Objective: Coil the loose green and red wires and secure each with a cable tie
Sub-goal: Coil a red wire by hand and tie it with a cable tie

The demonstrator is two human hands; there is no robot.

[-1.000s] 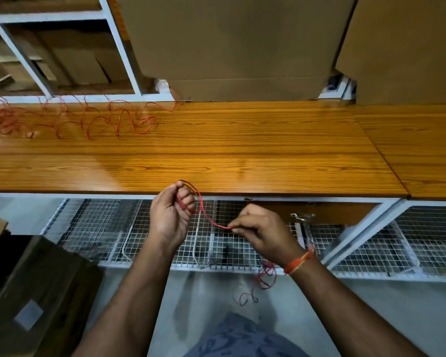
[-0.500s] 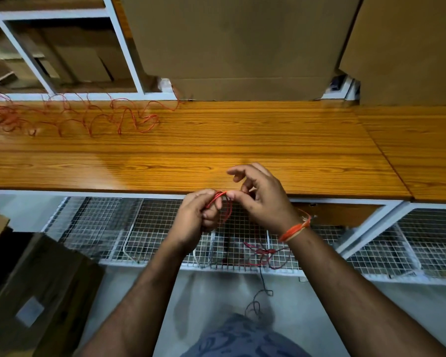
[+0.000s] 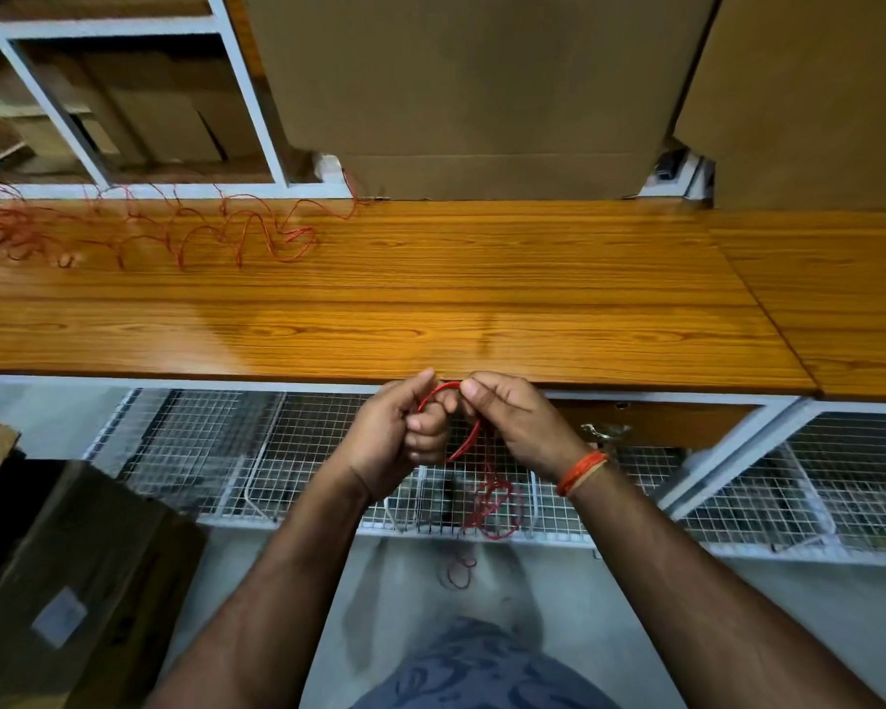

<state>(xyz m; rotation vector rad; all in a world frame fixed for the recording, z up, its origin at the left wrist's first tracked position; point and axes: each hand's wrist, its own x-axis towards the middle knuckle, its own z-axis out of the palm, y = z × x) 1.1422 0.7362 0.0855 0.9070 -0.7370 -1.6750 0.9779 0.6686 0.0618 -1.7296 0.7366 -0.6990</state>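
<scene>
While both hands meet at lower centre of the frame, just in front of the near edge of the glossy orange-brown wooden worktop (image 3: pixel 430 278), I watch a small coil of thin red wire (image 3: pixel 462 422) taking shape between them. My reading is that the left hand (image 3: pixel 395 437) is curled round the loop, fingers folded over its left side, while the right hand (image 3: pixel 512 422) pinches the top of the loop between thumb and forefinger; an orange thread band (image 3: pixel 581 472) sits on that wrist. Neither hand is spread. From under the right hand the uncoiled tail of the same wire drops straight down the frame, bunching against the white wire-mesh shelf (image 3: pixel 298 452) below the bench and trailing on toward the grey floor (image 3: pixel 410 580). That is the relation I judge the next wrap to turn on: the slack lies below the hands, its length running vertically, and the right hand is the nearer one to draw it up. At upper left a long tangle of loose red wire (image 3: pixel 185 232) sprawls along the back of the worktop, well apart from both hands. Brown cardboard boxes (image 3: pixel 461 84) stand behind it. I can make out no green wire and no cable tie, so tying looks some way off.
</scene>
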